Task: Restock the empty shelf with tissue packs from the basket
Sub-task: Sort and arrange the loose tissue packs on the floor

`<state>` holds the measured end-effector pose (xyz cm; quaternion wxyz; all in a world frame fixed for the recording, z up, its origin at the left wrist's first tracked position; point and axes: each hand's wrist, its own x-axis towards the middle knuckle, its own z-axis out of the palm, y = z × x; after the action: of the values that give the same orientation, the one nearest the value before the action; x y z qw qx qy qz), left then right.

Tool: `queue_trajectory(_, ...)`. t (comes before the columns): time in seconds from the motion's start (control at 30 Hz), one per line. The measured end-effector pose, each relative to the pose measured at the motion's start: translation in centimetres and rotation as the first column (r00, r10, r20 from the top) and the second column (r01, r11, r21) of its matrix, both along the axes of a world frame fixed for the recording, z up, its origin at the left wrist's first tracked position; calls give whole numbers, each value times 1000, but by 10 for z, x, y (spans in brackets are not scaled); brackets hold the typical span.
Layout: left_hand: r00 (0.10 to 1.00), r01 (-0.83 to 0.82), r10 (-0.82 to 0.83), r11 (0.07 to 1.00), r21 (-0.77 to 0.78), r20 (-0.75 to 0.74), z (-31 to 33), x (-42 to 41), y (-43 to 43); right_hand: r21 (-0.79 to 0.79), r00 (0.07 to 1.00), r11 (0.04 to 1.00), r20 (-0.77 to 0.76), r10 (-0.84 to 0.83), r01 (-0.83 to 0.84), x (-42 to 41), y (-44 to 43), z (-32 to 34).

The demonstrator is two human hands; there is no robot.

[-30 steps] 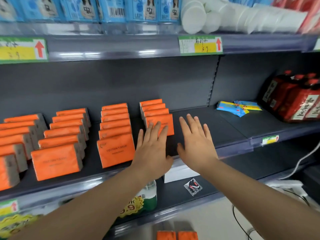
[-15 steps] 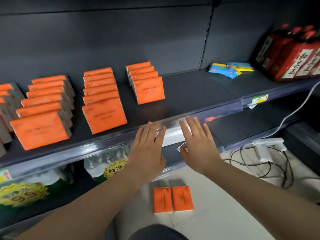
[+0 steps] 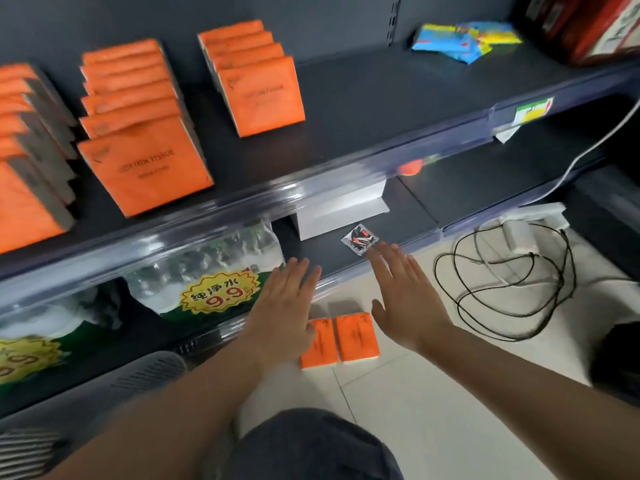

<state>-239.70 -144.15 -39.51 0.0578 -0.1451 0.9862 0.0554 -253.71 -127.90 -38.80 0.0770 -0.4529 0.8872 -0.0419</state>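
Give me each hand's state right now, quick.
Left hand: open, fingers straight, holding nothing.
Right hand: open, fingers straight, holding nothing.

"COTTON TISSUE" on orange pack [image 3: 145, 168]; "9.9" on yellow sticker [image 3: 221, 292]

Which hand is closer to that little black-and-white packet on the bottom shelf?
Right. The right hand is just below the packet, fingertips almost at it; the left hand is farther off, down to the packet's left.
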Motion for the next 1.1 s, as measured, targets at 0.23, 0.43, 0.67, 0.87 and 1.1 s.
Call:
queue_trajectory(0.23, 995, 32, -41, 994, 100, 92, -55, 9, -2, 100, 990, 994, 126, -59, 46, 8, 18, -68)
queue_trajectory(0.43, 982, 28, -52, 991, 128, 184, -105, 10, -5, 178, 969, 978, 203, -143, 107, 14, 32, -130)
queue_trajectory(0.67, 969, 52, -95, 981, 184, 229, -163, 3, -8, 265, 920, 948, 297, -254, 176, 21, 35, -191)
queue_trajectory(0.87, 955, 55, -110, 979, 197, 277, -206, -10, -9, 215, 890, 938, 314, -330, 272, 14, 23, -221)
queue_trajectory(1.1, 939, -49, -12, 985, 168, 344, -234, -23, -18, 310, 816, 870, 327, -476, 384, 12, 6, -249)
